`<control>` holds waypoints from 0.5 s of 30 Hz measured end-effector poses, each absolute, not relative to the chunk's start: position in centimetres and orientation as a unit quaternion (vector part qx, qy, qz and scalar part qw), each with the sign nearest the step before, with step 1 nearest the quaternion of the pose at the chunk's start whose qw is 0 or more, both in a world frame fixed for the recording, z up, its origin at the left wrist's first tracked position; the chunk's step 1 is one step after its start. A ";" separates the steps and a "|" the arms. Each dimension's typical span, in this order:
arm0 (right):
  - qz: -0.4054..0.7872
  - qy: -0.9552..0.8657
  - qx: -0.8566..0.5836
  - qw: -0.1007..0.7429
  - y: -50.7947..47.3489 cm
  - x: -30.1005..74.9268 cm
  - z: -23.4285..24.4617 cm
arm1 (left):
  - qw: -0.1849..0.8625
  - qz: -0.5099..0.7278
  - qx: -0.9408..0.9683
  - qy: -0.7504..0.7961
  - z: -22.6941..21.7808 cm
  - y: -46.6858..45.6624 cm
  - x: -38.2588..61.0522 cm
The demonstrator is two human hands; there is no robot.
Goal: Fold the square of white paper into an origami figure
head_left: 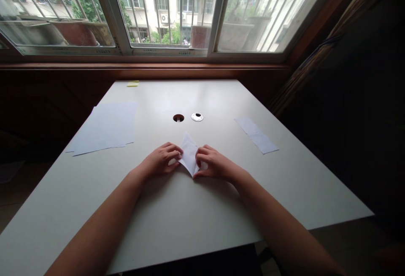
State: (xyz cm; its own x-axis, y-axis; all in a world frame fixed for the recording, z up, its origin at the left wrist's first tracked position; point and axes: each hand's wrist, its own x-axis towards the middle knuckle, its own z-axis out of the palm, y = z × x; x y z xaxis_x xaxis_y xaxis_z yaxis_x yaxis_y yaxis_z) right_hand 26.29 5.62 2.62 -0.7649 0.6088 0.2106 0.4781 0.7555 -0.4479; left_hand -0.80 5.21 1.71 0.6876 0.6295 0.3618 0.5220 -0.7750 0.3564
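Two hands (162,158) (215,164) on one folded paper (189,154)

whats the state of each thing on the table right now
folded paper, creased to a point, held at both sides
left hand, pinching its left edge
right hand, pinching its right edge
paper sheets, flat, loosely stacked
paper strip, flat, unfolded
hole, uncovered
cap, off, beside the hole
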 end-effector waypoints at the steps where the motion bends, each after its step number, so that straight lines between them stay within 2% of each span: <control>1: 0.192 -0.920 -0.295 0.174 5.6 26.3 2.7 | 0.122 0.229 0.914 0.313 2.0 5.1 -0.8; 15: 0.272 -0.890 -0.320 0.179 6.3 27.0 2.0 | 0.093 0.220 0.922 0.304 1.3 5.0 -0.3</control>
